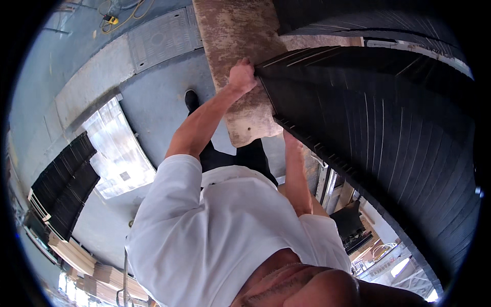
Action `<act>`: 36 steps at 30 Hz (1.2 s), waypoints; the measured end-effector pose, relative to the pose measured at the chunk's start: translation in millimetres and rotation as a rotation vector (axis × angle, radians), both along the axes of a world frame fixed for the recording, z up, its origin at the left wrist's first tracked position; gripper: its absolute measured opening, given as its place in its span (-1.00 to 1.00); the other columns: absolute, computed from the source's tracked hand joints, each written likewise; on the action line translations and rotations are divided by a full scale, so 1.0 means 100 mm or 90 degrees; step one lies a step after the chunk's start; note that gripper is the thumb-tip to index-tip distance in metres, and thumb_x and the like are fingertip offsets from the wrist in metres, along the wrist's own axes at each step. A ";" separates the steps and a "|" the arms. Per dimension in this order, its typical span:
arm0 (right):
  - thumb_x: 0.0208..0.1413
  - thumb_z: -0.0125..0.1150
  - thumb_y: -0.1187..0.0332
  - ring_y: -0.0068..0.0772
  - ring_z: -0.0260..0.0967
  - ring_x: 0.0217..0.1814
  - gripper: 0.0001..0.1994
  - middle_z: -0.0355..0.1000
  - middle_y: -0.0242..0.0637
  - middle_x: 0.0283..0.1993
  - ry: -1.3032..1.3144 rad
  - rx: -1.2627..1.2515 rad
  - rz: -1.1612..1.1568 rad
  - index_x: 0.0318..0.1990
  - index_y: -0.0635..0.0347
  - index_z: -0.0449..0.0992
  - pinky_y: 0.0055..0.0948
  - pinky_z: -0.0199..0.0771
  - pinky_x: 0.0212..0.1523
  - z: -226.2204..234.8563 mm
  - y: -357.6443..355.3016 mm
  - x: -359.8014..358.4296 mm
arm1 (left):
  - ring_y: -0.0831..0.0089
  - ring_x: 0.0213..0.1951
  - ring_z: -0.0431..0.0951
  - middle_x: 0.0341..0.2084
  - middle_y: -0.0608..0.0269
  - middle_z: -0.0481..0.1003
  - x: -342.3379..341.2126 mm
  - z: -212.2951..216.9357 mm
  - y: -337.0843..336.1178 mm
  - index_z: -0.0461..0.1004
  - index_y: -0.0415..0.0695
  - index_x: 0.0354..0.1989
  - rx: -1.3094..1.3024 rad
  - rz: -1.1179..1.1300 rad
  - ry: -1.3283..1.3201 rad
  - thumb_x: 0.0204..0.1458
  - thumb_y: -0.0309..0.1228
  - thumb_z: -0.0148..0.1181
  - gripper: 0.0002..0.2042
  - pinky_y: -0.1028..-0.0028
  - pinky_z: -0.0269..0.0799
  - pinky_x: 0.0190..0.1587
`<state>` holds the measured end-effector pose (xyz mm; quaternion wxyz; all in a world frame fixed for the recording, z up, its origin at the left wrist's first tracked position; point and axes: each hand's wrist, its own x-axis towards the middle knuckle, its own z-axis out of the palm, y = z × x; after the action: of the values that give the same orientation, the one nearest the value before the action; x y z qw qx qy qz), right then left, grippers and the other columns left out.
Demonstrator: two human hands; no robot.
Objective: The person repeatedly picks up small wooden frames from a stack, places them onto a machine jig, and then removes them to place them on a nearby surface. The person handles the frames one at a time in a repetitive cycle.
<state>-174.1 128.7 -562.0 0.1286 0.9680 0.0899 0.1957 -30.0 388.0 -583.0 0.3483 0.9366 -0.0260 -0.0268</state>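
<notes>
The person, in a white short-sleeved shirt (225, 230), is leaning over a big stack of thin black sheets (378, 133) whose ribbed edges are filling the right half of the view. The left hand (242, 75) is reaching out at full arm's length and is curling its fingers over the near upper corner of the stack, the grip closed on the sheet edges there. The right hand (290, 139) is pressing in against the lower edge of the same stack; its fingers are hidden behind the sheets, so how far that grip is closed cannot be told. The stack is lying on a worn, pale wooden board (240, 46) that is sticking out beneath it toward the top of the view and showing a rounded end just below the left hand. Under the board the grey concrete floor (153, 112) is showing, with a black shoe (192, 100) standing on it close to the left forearm. Well apart, on the left, a bundle wrapped in clear film (120, 148) is lying on the floor beside another, smaller pile of black sheets (64, 189), and some flat wooden boards (76, 256) are lying below that.
</notes>
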 end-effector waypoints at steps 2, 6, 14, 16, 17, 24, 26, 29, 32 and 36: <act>0.12 0.09 -0.04 0.03 0.22 0.27 -0.38 0.27 -0.05 0.24 -0.019 -0.007 0.033 0.23 0.18 0.30 0.00 0.22 0.26 -0.05 0.14 0.00 | 0.04 -0.10 0.47 -0.24 0.05 0.46 -0.04 0.05 0.20 0.53 -0.20 -0.31 -0.015 0.004 0.012 -0.34 -0.46 0.25 -0.69 0.22 0.48 -0.11; 0.13 0.07 -0.04 0.02 0.22 0.27 -0.39 0.27 -0.07 0.25 0.023 0.094 0.025 0.23 0.17 0.30 -0.01 0.22 0.26 0.01 0.55 0.03 | 0.06 -0.09 0.46 -0.25 0.06 0.45 -0.02 0.20 0.57 0.53 -0.19 -0.32 0.023 0.004 0.057 -0.35 -0.46 0.23 -0.70 0.24 0.47 -0.08; 0.15 0.03 -0.05 -0.01 0.21 0.28 -0.39 0.26 -0.11 0.26 0.119 0.439 -0.048 0.24 0.14 0.28 -0.03 0.22 0.27 0.11 1.26 0.26 | 0.09 -0.06 0.47 -0.18 0.08 0.45 0.19 0.18 1.17 0.53 -0.18 -0.30 0.021 0.008 0.063 -0.36 -0.36 0.35 -0.65 0.25 0.48 -0.06; 0.15 0.03 -0.05 -0.02 0.20 0.28 -0.40 0.26 -0.12 0.26 0.144 0.592 -0.082 0.24 0.13 0.28 -0.03 0.22 0.27 0.12 1.42 0.33 | 0.08 -0.08 0.48 -0.18 0.06 0.46 0.27 0.14 1.31 0.53 -0.20 -0.31 0.021 -0.001 0.043 -0.36 -0.36 0.34 -0.65 0.25 0.48 -0.07; 0.15 0.02 -0.05 -0.02 0.20 0.28 -0.40 0.26 -0.12 0.26 0.154 0.680 -0.098 0.24 0.13 0.27 -0.03 0.22 0.27 0.13 1.50 0.37 | 0.08 -0.09 0.49 -0.18 0.05 0.47 0.34 0.12 1.38 0.53 -0.20 -0.32 0.039 -0.008 0.030 -0.36 -0.36 0.34 -0.66 0.25 0.49 -0.08; 0.17 -0.01 -0.06 -0.05 0.20 0.29 -0.40 0.26 -0.16 0.27 0.147 1.320 -0.163 0.25 0.11 0.26 -0.05 0.22 0.27 0.15 2.03 0.70 | 0.07 -0.13 0.52 -0.23 0.01 0.50 0.65 0.22 1.71 0.53 -0.20 -0.34 0.098 -0.023 0.065 -0.33 -0.42 0.28 -0.71 0.23 0.51 -0.12; 0.17 -0.02 -0.06 -0.05 0.19 0.29 -0.40 0.25 -0.17 0.27 0.134 1.417 -0.169 0.26 0.10 0.26 -0.05 0.22 0.27 0.16 2.17 0.81 | 0.04 -0.14 0.53 -0.23 -0.01 0.51 0.80 0.20 1.82 0.54 -0.21 -0.34 0.083 -0.027 0.091 -0.33 -0.42 0.28 -0.71 0.22 0.51 -0.13; 0.17 -0.03 -0.06 -0.06 0.19 0.29 -0.41 0.25 -0.18 0.27 0.115 1.517 -0.179 0.26 0.09 0.25 -0.06 0.22 0.27 0.18 2.38 1.02 | 0.02 -0.18 0.54 -0.24 -0.02 0.52 1.06 0.16 1.96 0.55 -0.23 -0.37 0.057 -0.017 0.077 -0.34 -0.39 0.30 -0.71 0.21 0.52 -0.15; 0.18 -0.04 -0.07 -0.08 0.19 0.29 -0.41 0.25 -0.20 0.27 0.097 1.583 -0.195 0.26 0.08 0.24 -0.06 0.21 0.27 0.19 2.58 1.20 | 0.03 -0.20 0.55 -0.30 -0.02 0.53 1.27 0.26 2.10 0.55 -0.23 -0.40 0.069 -0.012 0.089 -0.35 -0.35 0.33 -0.71 0.21 0.52 -0.16; 0.19 -0.06 -0.07 -0.09 0.18 0.30 -0.41 0.25 -0.22 0.28 0.070 1.639 -0.211 0.27 0.06 0.23 -0.07 0.21 0.28 0.21 2.81 1.47 | 0.05 -0.21 0.56 -0.35 0.00 0.54 1.59 0.11 2.25 0.55 -0.20 -0.45 0.072 -0.017 0.049 -0.36 -0.31 0.35 -0.72 0.23 0.51 -0.17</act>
<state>-26.8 409.2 -540.7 -0.8694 0.4014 -0.2762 0.0828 128.9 613.5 -572.0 0.2949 0.9527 -0.0236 -0.0692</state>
